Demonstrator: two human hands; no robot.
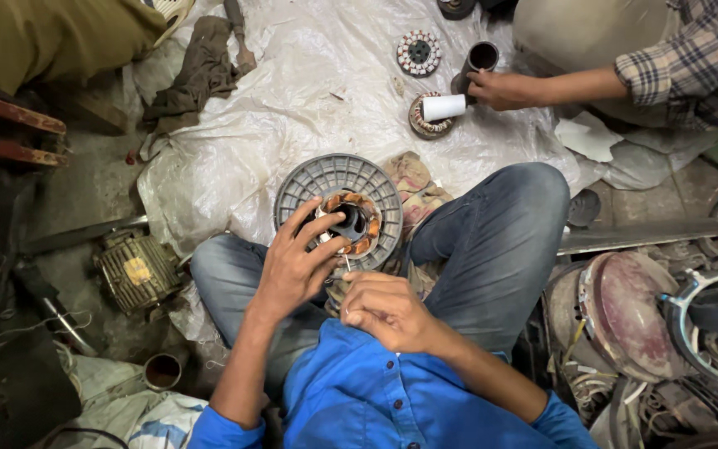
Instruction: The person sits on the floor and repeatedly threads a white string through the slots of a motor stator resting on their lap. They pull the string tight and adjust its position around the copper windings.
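Winding work on a stator, mid-step; wire under tension.

Left hand (292,266) had fingers spread over the copper-wound stator (351,224), fingertips pressing the coils; the stator sat in a grey ribbed fan housing (309,179) propped between the knees over the plastic sheet (309,91). Right hand (388,312), at 5 o'clock from the stator and just beside it, was pinched shut on a thin wire (346,264) running up to the coils. Judged: a coil lead was being drawn or tied; the next move would call for steady tension without nicking the enamel. A co-worker's hand (500,90) at 1 o'clock gripped a dark cylinder (477,62).
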